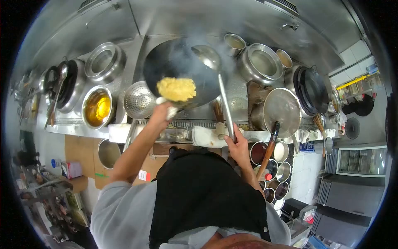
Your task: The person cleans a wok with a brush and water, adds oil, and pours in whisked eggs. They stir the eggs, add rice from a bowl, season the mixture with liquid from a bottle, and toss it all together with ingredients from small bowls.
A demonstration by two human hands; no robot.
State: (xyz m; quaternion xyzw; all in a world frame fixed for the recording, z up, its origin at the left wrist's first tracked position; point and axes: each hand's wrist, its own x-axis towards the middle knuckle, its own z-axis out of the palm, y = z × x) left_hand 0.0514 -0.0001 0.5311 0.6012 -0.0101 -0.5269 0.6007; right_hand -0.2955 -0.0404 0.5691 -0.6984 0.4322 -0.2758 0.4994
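Observation:
A black wok (161, 60) smokes over the stove, tilted towards me. In its near left part lies a yellow mass (176, 89) that looks like cooked egg. My left hand (159, 117) is closed at the wok's near rim around a white cloth (171, 112); the wok handle is hidden beneath it. My right hand (239, 146) is wrapped round the end of a long steel ladle (225, 99). The ladle's bowl hangs over the wok's right side, apart from the yellow food, partly veiled by smoke.
Left of the wok are a perforated skimmer (138, 100) and a bowl of oil (97, 108). A bamboo brush (218, 112) stands in front. To the right are a strainer on a pot (283, 108), a steel pot (262, 62) and several seasoning containers (281, 152).

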